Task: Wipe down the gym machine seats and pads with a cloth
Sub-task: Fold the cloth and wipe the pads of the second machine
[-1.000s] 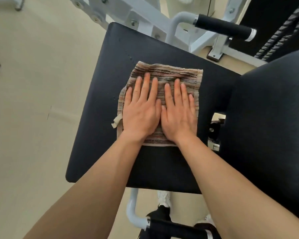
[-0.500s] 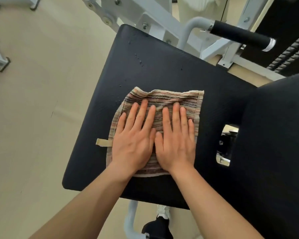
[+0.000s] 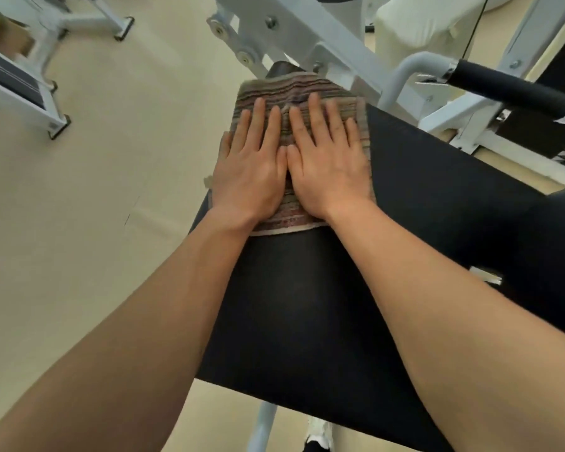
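A striped brown cloth (image 3: 294, 89) lies flat at the far left corner of the black padded seat (image 3: 307, 321). My left hand (image 3: 252, 168) and my right hand (image 3: 330, 164) press on it side by side, fingers straight and pointing away from me. The cloth's left edge overhangs the seat's side a little. A black back pad (image 3: 555, 256) rises at the right, next to the seat.
The white machine frame (image 3: 320, 37) stands just beyond the cloth. A black-gripped handle (image 3: 509, 86) juts out at the upper right. Another white machine (image 3: 20, 86) sits at the upper left on the beige floor (image 3: 95, 207). A white shoe (image 3: 318, 432) shows below the seat.
Both hands have pushed the cloth away from me, from the seat's near-middle area to its far left corner by the frame. The camera view has shifted forward too.
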Demonstrator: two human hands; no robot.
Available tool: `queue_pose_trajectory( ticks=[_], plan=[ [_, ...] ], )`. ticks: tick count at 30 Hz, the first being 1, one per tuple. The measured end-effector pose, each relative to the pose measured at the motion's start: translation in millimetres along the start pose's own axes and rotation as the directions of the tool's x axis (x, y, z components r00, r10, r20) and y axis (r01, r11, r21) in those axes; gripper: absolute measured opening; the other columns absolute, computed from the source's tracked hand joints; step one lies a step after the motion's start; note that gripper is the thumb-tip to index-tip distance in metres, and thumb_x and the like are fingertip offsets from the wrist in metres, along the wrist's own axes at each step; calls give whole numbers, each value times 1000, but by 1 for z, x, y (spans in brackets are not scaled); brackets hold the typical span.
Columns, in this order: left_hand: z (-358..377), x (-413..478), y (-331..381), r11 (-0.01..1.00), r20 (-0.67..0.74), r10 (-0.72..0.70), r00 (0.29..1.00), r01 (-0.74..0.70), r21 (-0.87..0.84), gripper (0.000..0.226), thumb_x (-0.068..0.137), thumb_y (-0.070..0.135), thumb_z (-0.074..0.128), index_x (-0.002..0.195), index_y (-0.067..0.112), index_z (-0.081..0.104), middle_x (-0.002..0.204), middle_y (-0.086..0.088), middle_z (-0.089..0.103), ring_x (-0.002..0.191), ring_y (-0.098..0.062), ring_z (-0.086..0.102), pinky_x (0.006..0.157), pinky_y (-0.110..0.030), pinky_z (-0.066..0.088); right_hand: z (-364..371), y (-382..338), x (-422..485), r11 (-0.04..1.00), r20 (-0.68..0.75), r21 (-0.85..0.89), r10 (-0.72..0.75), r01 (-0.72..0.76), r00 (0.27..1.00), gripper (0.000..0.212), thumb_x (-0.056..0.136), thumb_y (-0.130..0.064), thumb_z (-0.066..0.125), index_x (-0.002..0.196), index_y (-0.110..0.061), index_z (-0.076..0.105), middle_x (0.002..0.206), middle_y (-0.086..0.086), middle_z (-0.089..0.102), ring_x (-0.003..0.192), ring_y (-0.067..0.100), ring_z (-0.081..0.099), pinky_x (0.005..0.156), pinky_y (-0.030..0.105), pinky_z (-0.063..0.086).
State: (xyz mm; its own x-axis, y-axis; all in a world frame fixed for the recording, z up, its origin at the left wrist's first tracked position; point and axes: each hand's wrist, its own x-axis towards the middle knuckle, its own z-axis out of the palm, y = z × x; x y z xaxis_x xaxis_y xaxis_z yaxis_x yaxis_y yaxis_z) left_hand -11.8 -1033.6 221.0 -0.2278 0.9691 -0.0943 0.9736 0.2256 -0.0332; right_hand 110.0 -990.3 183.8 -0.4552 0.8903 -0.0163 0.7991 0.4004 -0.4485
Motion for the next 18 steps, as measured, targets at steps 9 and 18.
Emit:
queue_pose_trajectory(
  ticks=[9,18],
  plan=[
    [24,-219,-36,974,61,-136,989,123,188,62,103,38,19,160,16,10,168,-11,9,155,-28,12,123,-51,17,44,-69,-189,973,130,184,-162,137,978,59,105,-48,20,160,-30,10,169,-3,-5,156,18,-8,125,46,3],
    [8,-19,31,996,3,-36,999,35,88,63,104,45,16,161,21,4,169,-6,-5,156,-23,-4,126,-47,2,-1,28,-41,998,33,31,49,-50,998,59,104,-49,13,160,-33,4,169,-5,-5,156,16,-4,126,42,0]
  ],
)
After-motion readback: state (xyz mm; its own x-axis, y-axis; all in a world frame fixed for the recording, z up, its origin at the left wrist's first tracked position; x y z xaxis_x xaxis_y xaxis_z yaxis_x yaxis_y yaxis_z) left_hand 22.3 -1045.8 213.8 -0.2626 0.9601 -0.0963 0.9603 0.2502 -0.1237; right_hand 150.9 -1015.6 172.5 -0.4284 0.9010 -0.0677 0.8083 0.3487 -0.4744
